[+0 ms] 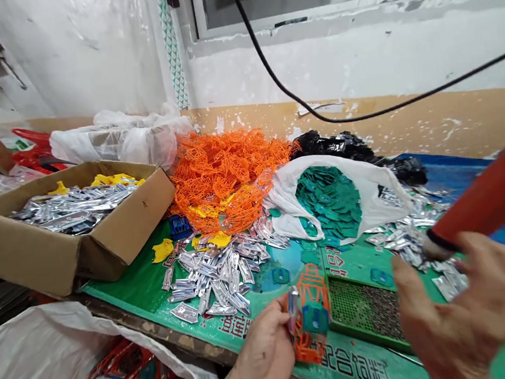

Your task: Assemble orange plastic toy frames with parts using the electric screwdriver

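The left hand (265, 358) curls near the front edge of the green printed mat (141, 296), pinching a small orange plastic lattice frame (312, 289) between thumb and fingers. A silver foil sachet (293, 309) stands against the frame's near side, and a teal plastic tag (315, 319) sits on its face. The frame looks light and springy, with thin strands that could snag; its thicker outer edge seems the surest place to hold, while the smooth foil may slip. The right hand (470, 304) is open with its fingers spread, holding nothing that can be seen, at the mat's right side. It is just beside a green perforated tray (333, 302) of dark granules and below a thick orange-red tube (494, 192). Toward the mat's far edge, loose foil sachets (212, 279) lie in a scattered pile. Behind them rise a tangled heap of orange lattice frames (228, 180) and a white plastic bag (284, 210) of teal tags (329, 202). A cardboard box (27, 252) of sachets overhangs the far left corner, and a white sack (36, 372) of assembled pieces sits below the near left edge.
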`<act>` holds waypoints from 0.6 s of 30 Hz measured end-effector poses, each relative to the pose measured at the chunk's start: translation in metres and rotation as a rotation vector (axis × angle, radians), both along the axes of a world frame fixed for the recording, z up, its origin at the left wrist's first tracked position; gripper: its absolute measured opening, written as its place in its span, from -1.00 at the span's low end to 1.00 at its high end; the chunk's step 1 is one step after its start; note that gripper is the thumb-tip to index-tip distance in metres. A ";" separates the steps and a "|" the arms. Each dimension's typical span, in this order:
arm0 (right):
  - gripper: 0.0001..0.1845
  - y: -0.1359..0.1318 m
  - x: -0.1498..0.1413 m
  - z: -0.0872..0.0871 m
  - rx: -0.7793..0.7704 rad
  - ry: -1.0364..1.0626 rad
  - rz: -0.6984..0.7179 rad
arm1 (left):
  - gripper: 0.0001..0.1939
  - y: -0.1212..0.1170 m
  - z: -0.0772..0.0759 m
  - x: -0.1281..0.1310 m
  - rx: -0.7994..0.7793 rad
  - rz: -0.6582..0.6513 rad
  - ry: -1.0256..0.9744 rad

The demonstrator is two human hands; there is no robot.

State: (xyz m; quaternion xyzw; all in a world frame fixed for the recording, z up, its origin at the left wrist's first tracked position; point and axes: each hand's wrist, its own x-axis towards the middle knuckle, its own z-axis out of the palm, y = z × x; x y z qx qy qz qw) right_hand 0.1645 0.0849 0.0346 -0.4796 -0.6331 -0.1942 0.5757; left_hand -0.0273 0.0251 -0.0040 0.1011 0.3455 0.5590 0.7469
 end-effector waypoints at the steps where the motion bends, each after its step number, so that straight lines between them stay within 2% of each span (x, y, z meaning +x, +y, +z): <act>1: -0.35 0.003 -0.006 -0.003 0.012 -0.040 -0.005 | -0.77 0.002 0.000 -0.001 -0.057 0.028 -0.014; 2: -0.54 0.007 -0.012 -0.006 -0.042 -0.073 0.023 | -0.78 0.004 -0.001 -0.003 -0.129 0.065 -0.020; 3: -0.69 0.014 -0.018 -0.010 -0.160 -0.107 0.084 | -0.79 0.005 -0.001 -0.004 -0.201 0.107 -0.023; 5: -0.79 0.031 -0.034 -0.017 -0.542 -0.187 0.212 | -0.74 0.007 0.000 -0.007 -0.300 0.204 -0.035; 7: -0.83 0.050 -0.057 -0.024 -0.773 -0.282 0.306 | -0.70 0.006 0.002 -0.008 -0.339 0.278 -0.066; 10: -0.84 0.070 -0.099 -0.037 -0.992 -0.408 0.381 | -0.63 0.003 0.008 -0.010 -0.362 0.334 -0.136; 13: -0.71 0.080 -0.134 -0.049 -1.161 -0.455 0.345 | -0.57 0.000 0.014 -0.014 -0.357 0.366 -0.198; 15: -0.67 0.084 -0.148 -0.054 -1.239 -0.445 0.300 | -0.53 -0.001 0.016 -0.018 -0.355 0.389 -0.225; 18: -0.67 0.087 -0.152 -0.057 -1.324 -0.413 0.275 | -0.53 -0.001 0.014 -0.025 -0.354 0.413 -0.248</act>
